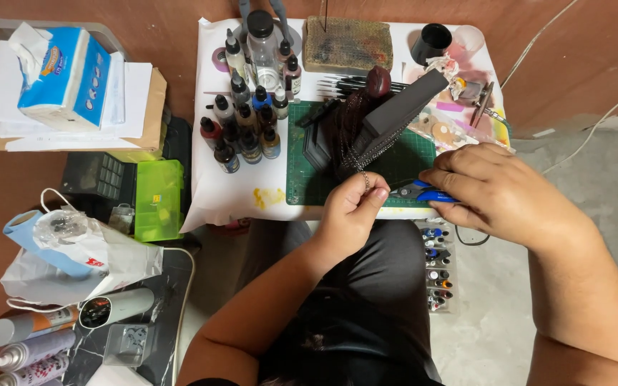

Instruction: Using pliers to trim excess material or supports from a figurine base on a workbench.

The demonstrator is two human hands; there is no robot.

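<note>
Metal chain [363, 170] is pinched at its loose end between thumb and fingertips of the left hand [350, 209], held just above the near edge of the green mat [302, 171]. Its upper length is draped over a dark block [402, 107] standing on the mat. Blue-handled pliers [418, 191] are gripped in the right hand [491, 191], jaws pointed at the pinched link, close but apart. Step judged: a link is being set up for the pliers. Jaws would need to be brought onto that link, chain kept taut. Paint bottles [244, 125] are grouped on the bench [205, 193], left of the mat.
</note>
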